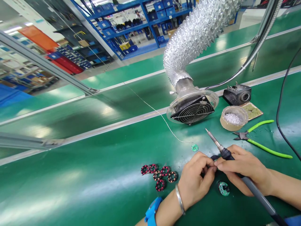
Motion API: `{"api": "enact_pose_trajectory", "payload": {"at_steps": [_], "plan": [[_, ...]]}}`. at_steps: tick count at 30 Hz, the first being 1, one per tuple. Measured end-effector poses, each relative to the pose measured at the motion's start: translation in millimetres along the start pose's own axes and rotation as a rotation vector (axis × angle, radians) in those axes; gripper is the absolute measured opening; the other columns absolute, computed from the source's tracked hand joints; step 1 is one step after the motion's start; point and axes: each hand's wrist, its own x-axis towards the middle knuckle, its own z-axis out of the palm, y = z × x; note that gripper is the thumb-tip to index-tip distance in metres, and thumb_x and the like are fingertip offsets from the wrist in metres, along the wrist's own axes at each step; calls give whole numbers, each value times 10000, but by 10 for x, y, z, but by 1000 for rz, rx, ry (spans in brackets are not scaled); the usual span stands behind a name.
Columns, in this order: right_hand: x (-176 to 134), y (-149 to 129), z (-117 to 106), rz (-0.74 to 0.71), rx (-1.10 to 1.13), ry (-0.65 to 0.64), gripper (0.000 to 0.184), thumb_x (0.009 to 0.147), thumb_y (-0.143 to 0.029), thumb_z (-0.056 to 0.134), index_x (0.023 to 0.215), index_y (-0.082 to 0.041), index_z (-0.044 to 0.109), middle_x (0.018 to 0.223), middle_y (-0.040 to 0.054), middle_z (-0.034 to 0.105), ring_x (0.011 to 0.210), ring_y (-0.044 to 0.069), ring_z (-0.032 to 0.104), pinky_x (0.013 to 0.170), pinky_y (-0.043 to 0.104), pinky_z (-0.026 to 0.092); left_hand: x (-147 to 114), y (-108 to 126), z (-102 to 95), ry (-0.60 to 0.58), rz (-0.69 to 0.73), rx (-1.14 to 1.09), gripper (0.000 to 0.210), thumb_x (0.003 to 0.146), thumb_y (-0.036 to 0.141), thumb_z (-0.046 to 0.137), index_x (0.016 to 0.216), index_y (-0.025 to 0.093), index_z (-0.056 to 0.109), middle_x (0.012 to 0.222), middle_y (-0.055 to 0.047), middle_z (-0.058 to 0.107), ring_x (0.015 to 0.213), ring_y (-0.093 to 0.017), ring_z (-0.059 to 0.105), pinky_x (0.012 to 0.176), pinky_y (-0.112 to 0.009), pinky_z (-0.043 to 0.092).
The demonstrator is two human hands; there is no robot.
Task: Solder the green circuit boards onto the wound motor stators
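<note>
A soldering iron (225,153) rests in my right hand (246,171), its metal tip pointing up and away to the left. My left hand (197,175) is closed, thumb and forefinger pinching a small dark round part (214,158) that my right fingertips also touch. Most of that part is hidden by my fingers. Just below my hands lies a round green circuit board (224,188) with a black piece on it. Ahead of them a smaller green board (194,147) lies flat, near the end of a thin solder wire (164,121). Several wound ring coils (165,171) sit left of my left hand.
A fume extractor fan (195,111) hangs over the green bench from a foil duct (188,44). To the right are a tub of metal bits (234,118), a sponge tray (252,111), a black iron stand (237,94), green-handled cutters (261,138) and a black cable (279,106).
</note>
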Motion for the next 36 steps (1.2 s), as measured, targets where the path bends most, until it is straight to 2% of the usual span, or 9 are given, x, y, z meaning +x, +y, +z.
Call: {"api": "enact_pose_trajectory", "payload": {"at_steps": [10,14,18,20,23,26,31,36], "plan": [[-34,3,21,36,14,-63,329,884,-21,450,1158,-188,521,739,1,631,590,135,502,617,300,447,-39,-25,-80,-60,37,62,106,860,102,502,851,180,574,786,-31,577,693,-135,559,619,-227,470],[-36,-39,-59,100,11,-10,465,864,-7,461,1273,-226,496,877,32,689,670,160,567,615,309,479,-45,-43,-99,-103,62,107,115,871,95,506,872,185,578,812,-33,595,734,-142,567,670,-240,479],[-43,-152,-211,142,-60,43,534,866,-73,501,1378,-217,455,871,57,678,699,195,601,619,352,505,-44,-41,-113,-117,64,132,121,880,92,504,865,191,572,819,-28,603,743,-141,567,683,-237,477],[-56,-232,-278,161,-79,25,493,859,-127,513,1347,-200,500,862,77,660,723,220,614,616,376,516,-44,-42,-118,-116,71,140,119,887,96,502,866,190,572,820,-29,608,743,-140,567,683,-236,476],[-66,-358,-331,238,-82,42,369,855,-153,507,1211,-222,575,775,73,654,668,236,627,529,378,503,-46,-52,-118,-116,84,149,112,896,108,500,875,187,577,820,-34,611,748,-144,568,683,-240,475],[-41,-455,-323,286,-109,73,263,871,-162,497,1103,-264,566,730,52,670,637,246,648,507,385,498,-48,-63,-115,-114,91,150,113,899,111,498,890,183,585,818,-35,609,748,-144,568,684,-239,476],[27,-498,-264,277,-146,100,212,873,-153,481,1036,-269,550,688,41,682,617,244,667,494,371,493,-56,-67,-109,-111,99,157,109,907,121,495,887,183,582,820,-34,612,754,-143,571,692,-237,482],[79,-498,-249,233,-164,129,210,817,-92,471,945,-237,553,650,14,657,569,205,652,482,324,480,-53,-74,-108,-105,112,156,103,907,123,497,884,181,579,813,-33,610,751,-145,571,692,-233,483]]}}
